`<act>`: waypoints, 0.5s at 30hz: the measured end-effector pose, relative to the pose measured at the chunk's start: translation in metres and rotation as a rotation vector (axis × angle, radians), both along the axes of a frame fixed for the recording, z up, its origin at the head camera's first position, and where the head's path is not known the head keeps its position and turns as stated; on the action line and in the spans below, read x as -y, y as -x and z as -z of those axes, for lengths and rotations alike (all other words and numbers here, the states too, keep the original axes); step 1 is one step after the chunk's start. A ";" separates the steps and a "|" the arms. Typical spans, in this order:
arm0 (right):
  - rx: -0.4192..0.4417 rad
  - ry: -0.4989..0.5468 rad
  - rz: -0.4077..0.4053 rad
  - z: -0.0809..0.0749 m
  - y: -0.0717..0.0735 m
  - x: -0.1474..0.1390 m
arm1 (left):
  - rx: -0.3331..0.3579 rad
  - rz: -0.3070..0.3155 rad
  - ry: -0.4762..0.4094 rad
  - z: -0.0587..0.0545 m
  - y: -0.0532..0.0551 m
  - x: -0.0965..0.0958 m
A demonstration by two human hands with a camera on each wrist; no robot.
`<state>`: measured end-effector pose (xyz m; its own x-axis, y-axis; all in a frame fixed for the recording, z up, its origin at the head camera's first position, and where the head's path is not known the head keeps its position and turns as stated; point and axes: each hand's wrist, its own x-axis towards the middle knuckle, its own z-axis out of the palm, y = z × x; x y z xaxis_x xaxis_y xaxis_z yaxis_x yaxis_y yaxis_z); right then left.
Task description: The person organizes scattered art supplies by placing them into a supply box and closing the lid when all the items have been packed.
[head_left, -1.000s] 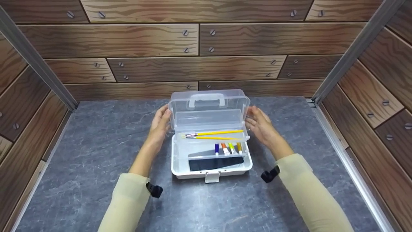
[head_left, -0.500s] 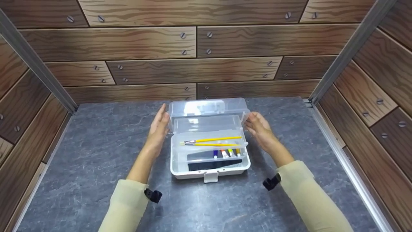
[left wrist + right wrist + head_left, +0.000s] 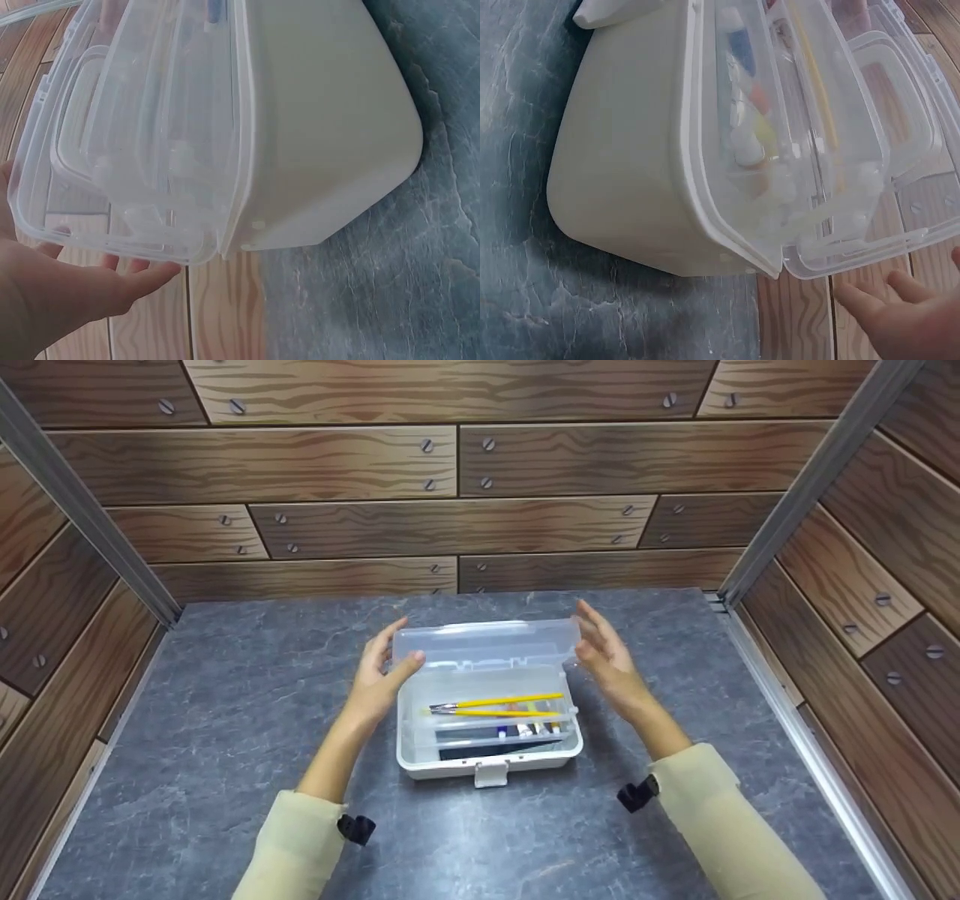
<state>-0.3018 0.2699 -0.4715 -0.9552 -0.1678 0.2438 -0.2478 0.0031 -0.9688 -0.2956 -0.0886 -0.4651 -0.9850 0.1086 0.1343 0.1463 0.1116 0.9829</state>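
A white plastic box sits on the grey tabletop, its clear lid raised and tilted at the back. Straight-fingered, my left hand lies along the lid's left end, thumb over the edge; in the left wrist view the fingers touch the lid's rim. My right hand is at the lid's right end with fingers extended; whether it touches is unclear. Yellow-handled paintbrushes rest on the clear upper tray. Several small coloured tubes and a dark flat object show below, partly covered.
A white latch hangs at the box's front. Wood-patterned panels stand behind and at both sides, with metal rails along the edges. The grey tabletop extends around the box.
The lid has tipped forward and lower. The trays have folded down toward the box, with the brushes now over the tubes. My left thumb has come over the lid's edge, and my right fingers have spread.
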 end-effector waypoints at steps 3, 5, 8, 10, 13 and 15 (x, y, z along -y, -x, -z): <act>-0.077 -0.074 0.031 -0.002 0.000 0.003 | -0.029 -0.001 0.007 0.002 -0.002 0.000; -0.108 -0.115 0.038 -0.002 -0.001 0.005 | -0.062 -0.001 0.015 0.004 -0.003 0.000; -0.134 -0.164 0.033 0.000 -0.004 0.011 | -0.119 0.002 0.066 0.007 -0.006 0.000; -0.147 -0.180 0.021 0.002 -0.007 0.013 | -0.157 0.009 0.123 0.009 -0.008 0.001; -0.172 -0.186 0.003 0.002 -0.013 0.017 | -0.208 0.022 0.212 0.011 -0.011 0.002; -0.196 -0.209 0.000 -0.004 -0.021 0.019 | -0.245 0.028 0.262 0.011 -0.013 0.003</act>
